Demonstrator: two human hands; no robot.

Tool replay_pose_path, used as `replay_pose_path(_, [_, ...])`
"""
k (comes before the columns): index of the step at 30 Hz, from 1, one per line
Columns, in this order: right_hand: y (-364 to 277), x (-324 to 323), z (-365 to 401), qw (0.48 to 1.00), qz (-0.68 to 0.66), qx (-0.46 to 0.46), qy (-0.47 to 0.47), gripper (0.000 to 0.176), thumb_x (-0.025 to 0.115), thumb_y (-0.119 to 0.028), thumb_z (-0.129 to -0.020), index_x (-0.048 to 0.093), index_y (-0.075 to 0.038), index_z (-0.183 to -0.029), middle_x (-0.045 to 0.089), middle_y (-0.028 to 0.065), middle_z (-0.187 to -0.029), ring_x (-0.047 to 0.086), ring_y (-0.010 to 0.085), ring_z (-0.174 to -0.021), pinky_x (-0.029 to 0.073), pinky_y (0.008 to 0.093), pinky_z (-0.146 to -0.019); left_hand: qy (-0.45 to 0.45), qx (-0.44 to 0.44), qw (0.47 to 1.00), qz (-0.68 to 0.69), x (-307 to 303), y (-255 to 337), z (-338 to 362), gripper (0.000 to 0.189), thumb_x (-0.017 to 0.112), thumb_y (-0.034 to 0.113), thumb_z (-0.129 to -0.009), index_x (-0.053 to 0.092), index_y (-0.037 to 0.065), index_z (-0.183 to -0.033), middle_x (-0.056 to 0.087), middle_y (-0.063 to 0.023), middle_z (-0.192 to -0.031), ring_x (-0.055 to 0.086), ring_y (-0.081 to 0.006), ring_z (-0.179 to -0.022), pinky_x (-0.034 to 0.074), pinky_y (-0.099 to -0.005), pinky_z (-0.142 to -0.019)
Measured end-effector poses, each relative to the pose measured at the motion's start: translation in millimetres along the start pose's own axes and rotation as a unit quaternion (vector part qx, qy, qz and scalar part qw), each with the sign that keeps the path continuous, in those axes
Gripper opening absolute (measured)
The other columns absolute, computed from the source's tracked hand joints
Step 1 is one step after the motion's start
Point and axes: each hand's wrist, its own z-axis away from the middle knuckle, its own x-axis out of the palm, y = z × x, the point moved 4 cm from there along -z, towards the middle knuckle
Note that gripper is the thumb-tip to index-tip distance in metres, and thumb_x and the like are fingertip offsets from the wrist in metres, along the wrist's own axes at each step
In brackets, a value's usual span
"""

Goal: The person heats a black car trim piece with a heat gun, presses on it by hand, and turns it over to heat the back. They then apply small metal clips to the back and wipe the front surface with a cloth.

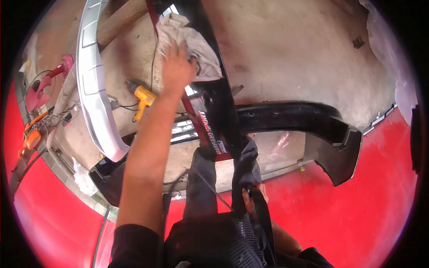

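My left hand (177,70) lies flat with fingers apart on a crumpled light grey cloth (203,56). Under the cloth runs a long glossy black car trim panel (219,105) with a red edge and "MONTERO SPORT" lettering. Its near end rests between my knees. Low beside my right leg is my right hand (249,201), its fingers curled around something dark that I cannot make out. Part of that hand is hidden.
A silver bumper trim (91,73) stands left of the panel, with a yellow pistol-grip power tool (144,97) between them. A black bumper (290,117) curves across behind my legs. A pink fan (39,91) and orange chain hoist (32,139) are at far left.
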Motion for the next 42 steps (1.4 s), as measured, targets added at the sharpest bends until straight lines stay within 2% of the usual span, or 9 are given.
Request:
replay_pose_path(6, [26.8, 37.7, 15.0, 0.995, 0.014, 0.033, -0.097, 0.042, 0.077, -0.024, -0.085, 0.057, -0.009, -0.118, 0.062, 0.0156, -0.116, 0.064, 0.0405, -0.106, 0.054, 0.0503, -0.084, -0.150, 0.082, 0.982, 0.079, 35.7, 57.0, 175.6, 0.054, 0.065, 0.024, -0.092, 0.056, 0.009, -0.143, 0.028, -0.0238, -0.163, 0.023, -0.0438, -0.153, 0.021, -0.0585, -0.123])
replay_pose_path(9, [-7.7, 22.7, 15.4, 0.997, 0.047, 0.002, -0.055, 0.045, 0.078, -0.027, -0.084, 0.057, -0.008, -0.119, 0.061, 0.0166, -0.115, 0.063, 0.0411, -0.106, 0.054, 0.0501, -0.085, -0.191, 0.173, 0.963, 0.078, 48.6, 62.0, 228.7, 0.045, 0.057, 0.021, -0.092, 0.064, 0.012, -0.136, 0.035, -0.0089, -0.164, 0.026, -0.0307, -0.154, 0.017, -0.0601, -0.124])
replay_pose_path(14, [-14.6, 30.4, 14.7, 0.992, 0.074, 0.060, -0.079, 0.047, 0.077, -0.035, -0.084, 0.058, -0.008, -0.118, 0.061, 0.0170, -0.115, 0.063, 0.0410, -0.106, 0.053, 0.0519, -0.085, -0.231, 0.192, 0.954, -0.009, 26.8, 26.2, 157.6, 0.059, 0.061, 0.040, -0.097, 0.049, 0.021, -0.152, 0.022, -0.0056, -0.170, 0.016, -0.0273, -0.158, 0.012, -0.0616, -0.125])
replay_pose_path(20, [-24.9, 32.6, 16.4, 0.991, 0.089, 0.035, -0.088, 0.044, 0.075, -0.033, -0.086, 0.058, -0.009, -0.119, 0.061, 0.0165, -0.115, 0.063, 0.0412, -0.105, 0.053, 0.0532, -0.084, -0.097, -0.004, 0.994, 0.052, 15.1, 1.3, 80.2, 0.068, 0.062, 0.042, -0.096, 0.042, 0.015, -0.155, 0.021, -0.0138, -0.169, 0.021, -0.0348, -0.155, 0.020, -0.0597, -0.123])
replay_pose_path(25, [-22.6, 24.3, 17.6, 0.992, 0.089, -0.030, -0.082, 0.047, 0.078, -0.024, -0.085, 0.054, -0.007, -0.121, 0.060, 0.0190, -0.113, 0.063, 0.0385, -0.102, 0.053, 0.0499, -0.082, -0.135, 0.073, 0.986, 0.064, 24.6, 49.6, 149.9, 0.068, 0.067, 0.038, -0.093, 0.047, 0.007, -0.150, 0.029, -0.0243, -0.163, 0.024, -0.0430, -0.152, 0.020, -0.0607, -0.122])
replay_pose_path(28, [-17.3, 34.7, 15.5, 0.989, 0.097, -0.073, -0.089, 0.052, 0.081, -0.016, -0.083, 0.051, -0.004, -0.124, 0.059, 0.0218, -0.112, 0.063, 0.0357, -0.100, 0.053, 0.0465, -0.082, -0.191, 0.145, 0.967, 0.085, 47.3, 77.4, 222.8, 0.061, 0.070, 0.036, -0.089, 0.057, 0.008, -0.142, 0.032, -0.0185, -0.162, 0.024, -0.0401, -0.153, 0.019, -0.0612, -0.122])
replay_pose_path(32, [-18.4, 32.3, 12.7, 0.992, 0.110, 0.007, -0.067, 0.047, 0.080, -0.029, -0.083, 0.056, -0.006, -0.117, 0.062, 0.0167, -0.106, 0.065, 0.0387, -0.096, 0.054, 0.0495, -0.081, -0.259, 0.178, 0.946, 0.084, 46.6, 85.2, 259.5, 0.057, 0.066, 0.040, -0.093, 0.059, 0.013, -0.142, 0.029, -0.0098, -0.166, 0.019, -0.0323, -0.155, 0.013, -0.0623, -0.123])
replay_pose_path(39, [-17.3, 26.3, 11.7, 0.993, 0.072, 0.038, -0.085, 0.047, 0.080, -0.031, -0.085, 0.057, -0.005, -0.116, 0.063, 0.0203, -0.112, 0.065, 0.0395, -0.100, 0.054, 0.0486, -0.082, -0.155, 0.139, 0.978, 0.032, 20.7, 29.6, 134.2, 0.057, 0.057, 0.050, -0.098, 0.057, 0.020, -0.146, 0.025, -0.0076, -0.169, 0.021, -0.0308, -0.156, 0.012, -0.0637, -0.123])
replay_pose_path(42, [106.0, 94.2, 25.6, 0.998, 0.039, 0.002, -0.046, 0.038, 0.071, -0.030, -0.089, 0.058, -0.009, -0.118, 0.060, 0.0179, -0.115, 0.063, 0.0432, -0.105, 0.053, 0.0537, -0.084, -0.125, 0.093, 0.988, 0.020, 8.9, 14.4, 76.0, 0.060, 0.057, 0.049, -0.098, 0.052, 0.017, -0.149, 0.024, -0.0124, -0.168, 0.023, -0.0340, -0.155, 0.017, -0.0603, -0.123])
